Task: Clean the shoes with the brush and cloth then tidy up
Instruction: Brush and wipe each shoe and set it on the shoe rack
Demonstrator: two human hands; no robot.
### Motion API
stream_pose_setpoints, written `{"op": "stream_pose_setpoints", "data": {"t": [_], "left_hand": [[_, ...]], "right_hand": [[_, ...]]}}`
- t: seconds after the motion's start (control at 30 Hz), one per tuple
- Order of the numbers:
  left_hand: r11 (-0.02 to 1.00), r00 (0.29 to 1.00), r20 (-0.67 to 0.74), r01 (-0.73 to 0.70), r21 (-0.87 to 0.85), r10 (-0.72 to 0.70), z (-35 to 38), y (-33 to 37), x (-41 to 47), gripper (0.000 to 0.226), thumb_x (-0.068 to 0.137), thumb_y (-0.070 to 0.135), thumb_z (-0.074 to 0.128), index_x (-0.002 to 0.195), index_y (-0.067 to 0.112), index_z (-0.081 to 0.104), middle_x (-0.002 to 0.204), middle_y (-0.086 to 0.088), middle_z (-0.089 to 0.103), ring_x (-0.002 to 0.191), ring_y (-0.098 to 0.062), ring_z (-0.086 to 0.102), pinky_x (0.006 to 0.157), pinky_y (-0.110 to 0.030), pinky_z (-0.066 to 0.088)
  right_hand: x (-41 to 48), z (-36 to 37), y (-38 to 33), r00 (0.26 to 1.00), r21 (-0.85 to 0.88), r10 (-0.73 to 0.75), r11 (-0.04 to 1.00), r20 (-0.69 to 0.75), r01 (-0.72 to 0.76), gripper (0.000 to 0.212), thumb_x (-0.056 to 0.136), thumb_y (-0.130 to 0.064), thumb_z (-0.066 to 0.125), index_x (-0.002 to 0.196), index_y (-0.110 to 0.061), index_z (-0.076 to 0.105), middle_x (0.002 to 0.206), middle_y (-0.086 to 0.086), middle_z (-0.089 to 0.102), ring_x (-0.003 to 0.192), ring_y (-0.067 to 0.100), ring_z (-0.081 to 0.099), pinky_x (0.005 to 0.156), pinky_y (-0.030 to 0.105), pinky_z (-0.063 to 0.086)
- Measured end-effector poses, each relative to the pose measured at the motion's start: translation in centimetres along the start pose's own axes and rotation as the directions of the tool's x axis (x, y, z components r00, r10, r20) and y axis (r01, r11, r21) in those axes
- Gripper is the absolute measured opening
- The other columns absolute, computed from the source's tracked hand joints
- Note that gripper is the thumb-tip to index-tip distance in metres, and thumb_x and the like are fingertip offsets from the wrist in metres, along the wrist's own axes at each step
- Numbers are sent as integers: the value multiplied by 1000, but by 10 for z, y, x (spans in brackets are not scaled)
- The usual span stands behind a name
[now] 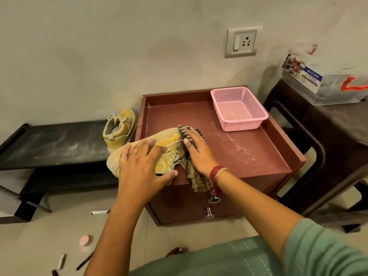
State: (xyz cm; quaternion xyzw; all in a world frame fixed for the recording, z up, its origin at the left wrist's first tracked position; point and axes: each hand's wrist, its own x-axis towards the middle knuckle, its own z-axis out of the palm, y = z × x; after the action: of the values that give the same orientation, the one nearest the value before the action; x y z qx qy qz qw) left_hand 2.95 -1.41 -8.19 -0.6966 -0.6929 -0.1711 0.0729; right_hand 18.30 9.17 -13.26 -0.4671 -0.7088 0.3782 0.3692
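Left hand (141,167) nearer, fingers spread flat, pinning shoe (169,138). Right hand (201,154) fingers clamped over brush (182,131); shoe runs lengthwise off to their left, cloth (199,182) under palm.

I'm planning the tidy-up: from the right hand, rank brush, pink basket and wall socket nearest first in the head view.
1. Brush, in the right hand.
2. Pink basket, back right corner.
3. Wall socket, up the wall behind.
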Motion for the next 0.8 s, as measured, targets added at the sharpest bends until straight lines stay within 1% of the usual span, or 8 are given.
{"op": "stream_pose_setpoints", "data": {"t": [0.1,0.23,0.37,0.47,0.57,0.67,0.73,0.8], "left_hand": [[1000,1000,-2,-10,-3,10,1,-1,-1,73,66,75,43,121,31,60,134,2,54,128,-20,47,113,-41,11],[1000,1000,-7,-27,-5,27,1,-3,0,72,63,71,55,122,30,60,136,0,53,129,-21,46,113,-42,9],[998,999,7,-46,-51,47,-2,-4,-4,79,63,70,65,131,31,52,143,2,45,140,-19,31,115,-43,-5],[996,996,42,83,-36,-82,-9,-15,-11,107,55,74,72,145,34,29,154,2,25,147,-19,9,109,-56,-14],[942,962,90,270,-200,-256,-17,-37,-27,130,41,73,76,148,31,17,154,0,14,145,-24,5,112,-62,4],[810,947,137,321,-491,-292,-22,-48,-38,129,36,59,85,144,32,20,134,5,33,128,-17,35,106,-51,39],[775,959,97,272,-570,-265,-24,-47,-39,126,40,51,91,142,36,18,133,7,42,120,-13,46,99,-40,47],[772,972,7,192,-606,-237,-25,-45,-37,119,50,43,89,143,38,15,134,6,47,116,-12,53,92,-32,49]], "right_hand": [[1,-3,7,992,51,102,994,-72,-98,44,99,-31,39,140,-18,40,142,5,45,133,21,38,112,38,30],[-4,-3,-2,997,-62,-70,996,-27,68,40,99,-25,41,139,-20,42,143,0,41,133,11,34,110,24,24],[3,-20,4,981,0,173,985,-89,-174,29,99,-24,40,117,-8,57,108,13,64,104,31,59,88,37,47],[4,-24,-16,961,90,150,987,-231,-133,29,99,-22,40,118,-8,57,103,4,61,101,26,59,87,35,46],[-3,-13,-49,950,130,7,991,-314,36,29,99,-23,40,120,-12,56,107,-1,59,103,16,56,88,29,44],[-24,7,-80,945,66,-186,975,-269,210,37,98,-30,38,128,-14,53,123,0,57,113,9,50,97,28,40],[-39,25,-97,928,-40,-358,934,-97,356,39,96,-31,39,133,-19,49,135,0,52,126,13,44,109,42,32],[-47,42,-105,880,-222,-456,852,131,475,40,95,-33,43,135,-32,45,146,-5,41,138,17,29,115,54,7]]}}
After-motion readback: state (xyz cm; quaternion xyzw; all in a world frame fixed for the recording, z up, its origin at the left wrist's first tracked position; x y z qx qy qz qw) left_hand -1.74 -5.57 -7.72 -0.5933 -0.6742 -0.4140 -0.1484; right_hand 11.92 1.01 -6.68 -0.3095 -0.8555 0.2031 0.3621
